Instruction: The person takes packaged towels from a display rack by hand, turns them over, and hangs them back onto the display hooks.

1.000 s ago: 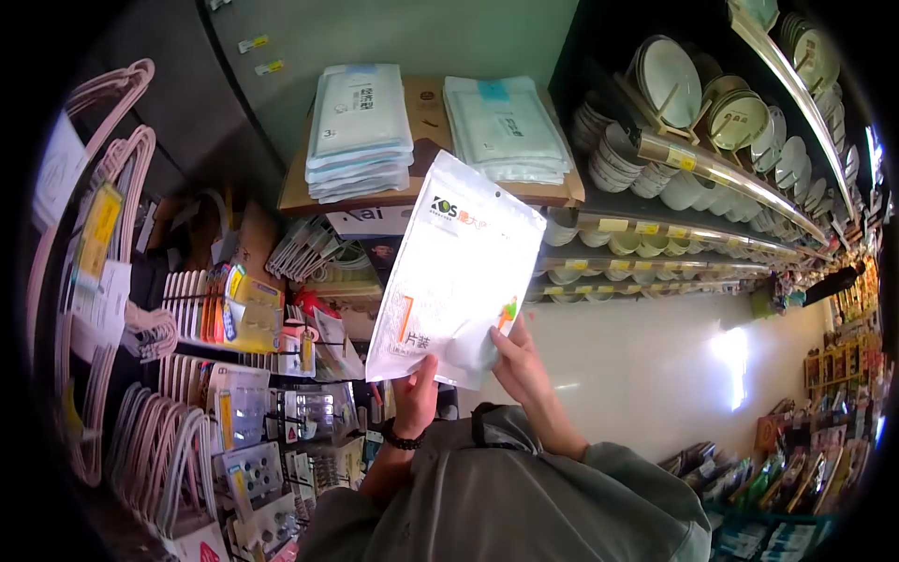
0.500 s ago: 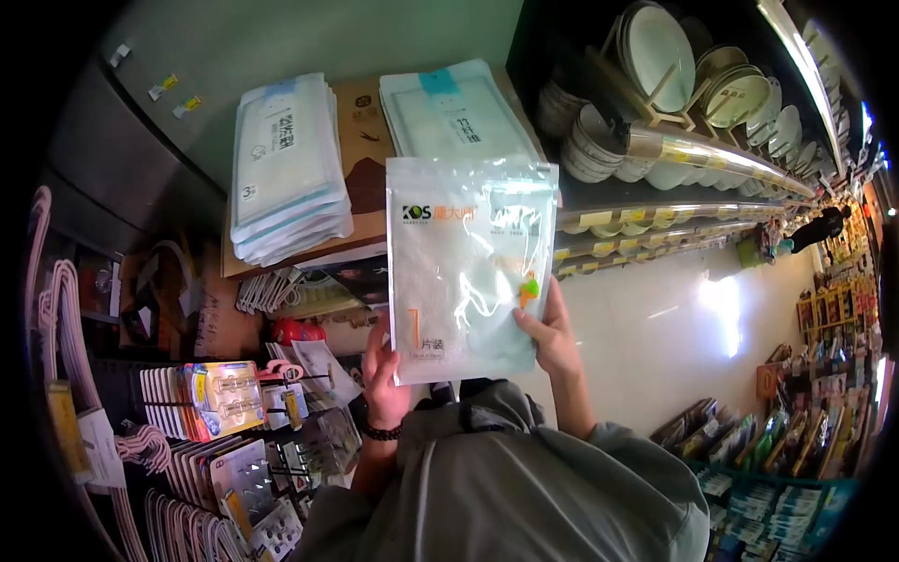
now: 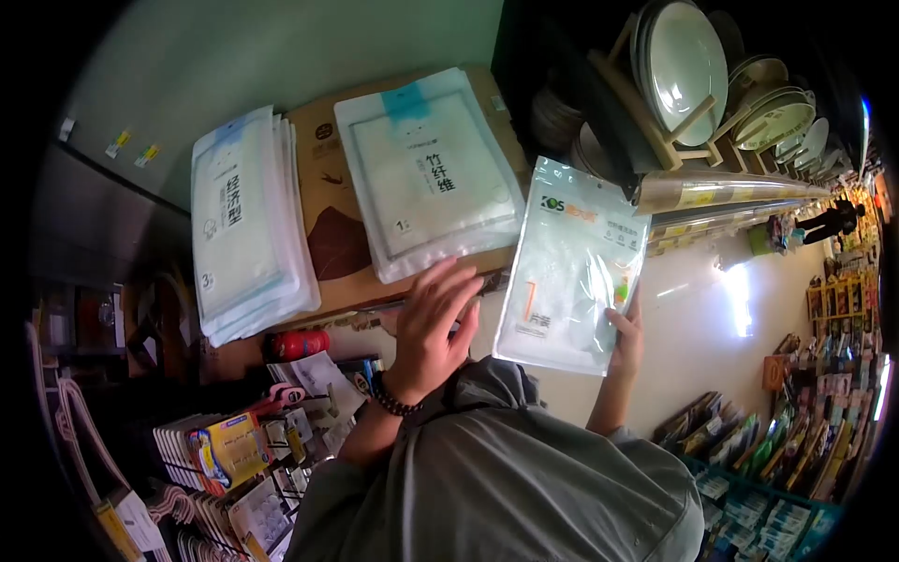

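My right hand (image 3: 629,334) grips a clear packet of white cloth (image 3: 567,272) by its lower right edge, thumb on the front. The packet carries a KOS logo, an orange "1" and a small green-and-orange picture. My left hand (image 3: 437,323) is off the packet, fingers stretched out, at the near edge of a pile of cloth packets (image 3: 426,178) with a blue band. A second pile of packets (image 3: 245,215), marked with a "3", lies to its left. Both piles rest on a brown cardboard box (image 3: 323,122).
Shelves at the upper right hold plates (image 3: 688,70) in wooden racks. Racks of hanging packaged goods (image 3: 234,450) stand at the lower left, near a red item (image 3: 302,344). Packaged goods (image 3: 749,440) line the lower right. A person (image 3: 832,223) is far down the aisle.
My left hand has let go of the packet and moved up toward the piles. My right hand has carried the packet rightward, tilting it. The view has shifted.
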`<state>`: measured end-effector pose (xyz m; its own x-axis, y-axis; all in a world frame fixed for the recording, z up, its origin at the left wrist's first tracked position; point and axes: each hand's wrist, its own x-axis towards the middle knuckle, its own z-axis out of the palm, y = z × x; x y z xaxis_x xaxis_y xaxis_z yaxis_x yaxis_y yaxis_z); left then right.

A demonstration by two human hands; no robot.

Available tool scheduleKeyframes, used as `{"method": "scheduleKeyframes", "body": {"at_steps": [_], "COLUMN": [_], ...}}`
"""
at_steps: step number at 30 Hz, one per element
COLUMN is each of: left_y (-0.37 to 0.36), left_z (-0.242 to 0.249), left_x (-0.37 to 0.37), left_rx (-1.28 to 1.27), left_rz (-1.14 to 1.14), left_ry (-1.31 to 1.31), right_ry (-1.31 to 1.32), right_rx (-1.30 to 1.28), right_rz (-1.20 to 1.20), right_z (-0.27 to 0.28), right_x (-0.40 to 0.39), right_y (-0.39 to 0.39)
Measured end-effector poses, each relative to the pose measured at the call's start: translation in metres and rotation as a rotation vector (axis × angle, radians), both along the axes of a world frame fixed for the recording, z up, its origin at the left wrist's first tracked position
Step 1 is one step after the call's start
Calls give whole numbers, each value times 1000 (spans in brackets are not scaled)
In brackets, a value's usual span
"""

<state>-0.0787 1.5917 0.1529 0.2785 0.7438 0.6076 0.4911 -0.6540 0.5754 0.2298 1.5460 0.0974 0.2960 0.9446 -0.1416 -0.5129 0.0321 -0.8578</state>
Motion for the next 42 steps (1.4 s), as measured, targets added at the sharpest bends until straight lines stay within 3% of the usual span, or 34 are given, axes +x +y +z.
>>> {"method": "scheduleKeyframes", "body": {"at_steps": [4,7,11,14,15,23,26,27,30,37,40,42], "left_y": [65,110,137,139,139,144,141,140,137,96,49,13], "left_z": [24,28,4,-7,-3,-3,-6,-6,-2,33,49,33], "left_x": [44,80,87,70,63,10,0,-4,-20,-45,-68,-93], "left_rx": [92,233,194,25,-49,-50,-31,-43,-67,63,195,275], "left_rz": [-5,-74,-106,-165,-163,-86,-91,-97,-107,-121,39,349], "left_ry": [379,504,618,503,589,636,600,591,584,415,191,211], "right_ry": [52,33,59,81,96,57,-184,-150,-289,-673,-708,-706], "right_rx": [9,-1,25,28,16,26,-54,-64,64,82,122,85], "right_rz": [-2,0,-6,-17,-17,63,116,124,171,213,279,347], "right_z": [-2,-7,-11,-17,-22,-18,5,3,27,23,35,45], "right_x": [28,43,55,52,50,2,-25,-29,-40,-49,-55,-59], "right_y": [3,7,12,17,18,47,63,70,96,119,126,137]}}
